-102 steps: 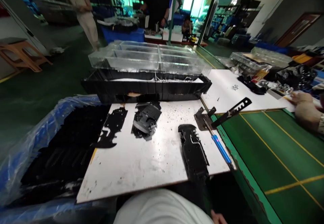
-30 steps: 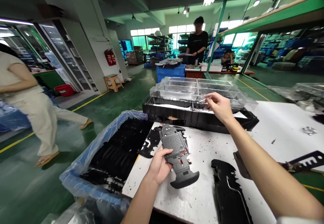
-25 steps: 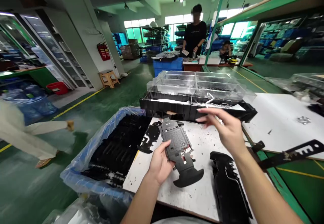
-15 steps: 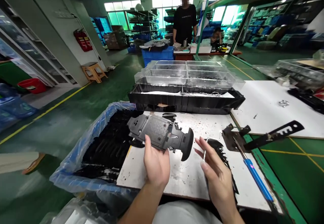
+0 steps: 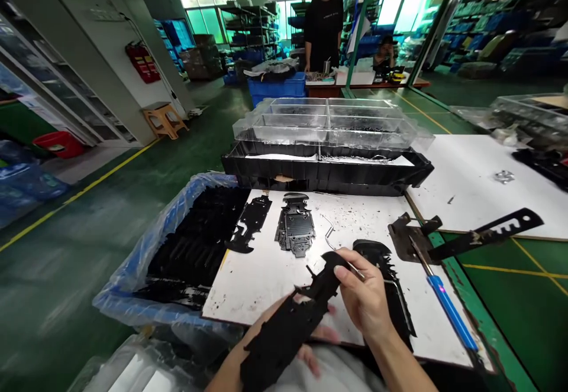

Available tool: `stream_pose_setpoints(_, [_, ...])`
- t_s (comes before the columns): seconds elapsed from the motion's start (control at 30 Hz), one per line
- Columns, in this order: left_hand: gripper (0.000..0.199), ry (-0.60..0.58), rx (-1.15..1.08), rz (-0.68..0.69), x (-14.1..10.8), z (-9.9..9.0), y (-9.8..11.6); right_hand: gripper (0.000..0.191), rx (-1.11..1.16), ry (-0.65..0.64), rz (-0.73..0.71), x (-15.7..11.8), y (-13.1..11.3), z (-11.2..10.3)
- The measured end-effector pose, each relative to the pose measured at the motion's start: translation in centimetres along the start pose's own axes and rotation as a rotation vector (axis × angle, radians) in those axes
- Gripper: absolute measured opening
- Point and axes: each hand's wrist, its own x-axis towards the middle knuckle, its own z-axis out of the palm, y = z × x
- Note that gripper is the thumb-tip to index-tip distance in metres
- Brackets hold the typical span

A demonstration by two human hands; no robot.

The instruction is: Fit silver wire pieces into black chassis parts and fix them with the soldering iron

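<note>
Black plastic part (image 5: 288, 327) spans both hands above the white tabletop's (image 5: 266, 279) 6 o'clock edge; the right hand (image 5: 366, 297) has its fingers pinching the upper end, the left hand (image 5: 310, 352) its fingers curled beneath, grasping.

Plastic parts (image 5: 293, 220) on board (image 5: 266, 285), bin (image 5: 133, 312) left

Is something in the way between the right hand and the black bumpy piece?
No, nothing visible is in the way. The right hand is right up against the end of the black plastic piece, with no gap showing.
</note>
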Motion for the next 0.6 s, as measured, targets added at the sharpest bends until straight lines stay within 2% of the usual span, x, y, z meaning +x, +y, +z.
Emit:
stream_pose_setpoints(0.1, [0.037,-0.199,-0.034,-0.214,1.2,0.0,-0.3,0.018,-0.067,-0.048,-0.041,0.2,0.3,-0.5])
stream_pose_setpoints(0.17, [0.035,-0.253,-0.088,-0.206,2.1,0.2,0.1,0.022,-0.171,-0.032,-0.115,0.3,-0.2,-0.9])
stream_pose_setpoints(0.23, [0.033,-0.141,-0.098,-0.094,2.7,0.7,1.0,0.027,-0.38,0.086,-0.315,0.2,-1.3,-1.4])
stream_pose_setpoints(0.3, [0.034,0.082,-0.048,0.004,3.0,1.5,2.2,0.034,-0.625,0.21,-0.552,-0.3,-2.8,-1.5])
stream_pose_setpoints(0.37, [0.03,0.289,0.034,0.107,3.3,2.4,3.0,0.038,-0.775,0.187,-0.639,-1.3,-4.3,-1.3])
stream_pose_setpoints(0.4, [0.027,0.346,0.078,0.166,3.4,2.8,3.2,0.037,-0.805,0.128,-0.605,-1.9,-4.9,-1.0])
stream_pose_setpoints(0.47, [0.024,0.38,0.163,0.31,3.9,3.5,3.1,0.028,-0.804,0.042,-0.442,-3.2,-5.5,-0.5])
stream_pose_setpoints(0.53, [0.026,0.358,0.224,0.428,4.3,4.0,2.6,0.018,-0.768,0.03,-0.221,-4.2,-5.6,-0.2])
stream_pose_setpoints(0.6, [0.033,0.305,0.246,0.471,4.5,4.5,2.2,0.02,-0.755,0.013,-0.026,-4.6,-5.2,-0.4])
